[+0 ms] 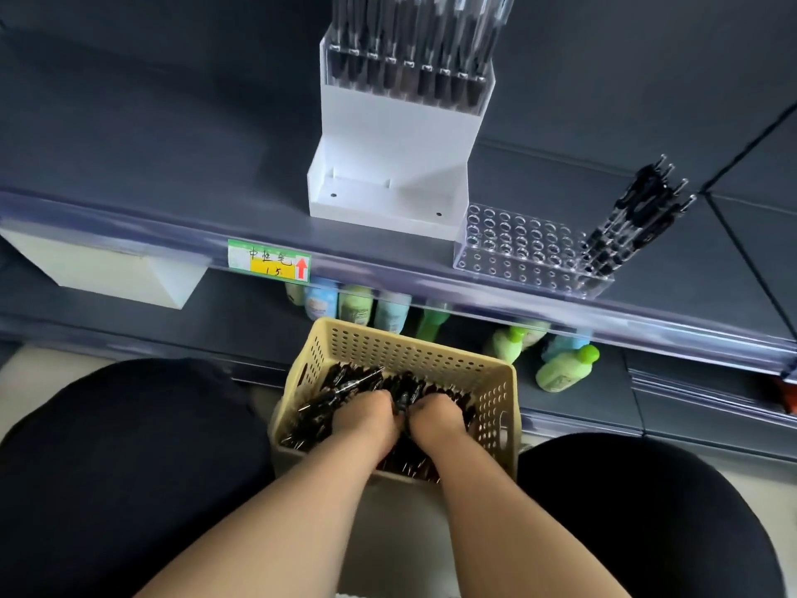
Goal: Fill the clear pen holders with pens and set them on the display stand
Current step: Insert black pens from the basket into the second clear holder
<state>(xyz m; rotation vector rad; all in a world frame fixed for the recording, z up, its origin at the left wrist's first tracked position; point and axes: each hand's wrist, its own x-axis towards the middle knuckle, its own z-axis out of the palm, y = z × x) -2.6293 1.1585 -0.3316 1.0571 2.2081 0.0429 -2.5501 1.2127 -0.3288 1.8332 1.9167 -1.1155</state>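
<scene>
— Where are the hands?
— Both are down in the beige basket (401, 345), which sits between the person's dark-clothed knees (129, 468). The left hand (366, 414) and right hand (435, 418) are knuckle to knuckle. Their fingers curl into the heap of black pens (340, 388) and close round a clutch of them, with the fingertips buried.
— And the holder?
— The clear pen holder (517, 248) lies on the shelf (129, 217) above, just right of the white display stand (388, 135). Most of its holes are unfilled, and a few standing pens (634, 217) lean at its right end.
— Anything on the stand?
— Its upper tier carries a filled holder (409, 66).
— What's in the way?
— The shelf's front lip juts out above the basket, with a price label (269, 261) on it. Underneath, green and blue bottles (565, 366) stand behind the basket. A white box (108, 269) pokes out at the left.
</scene>
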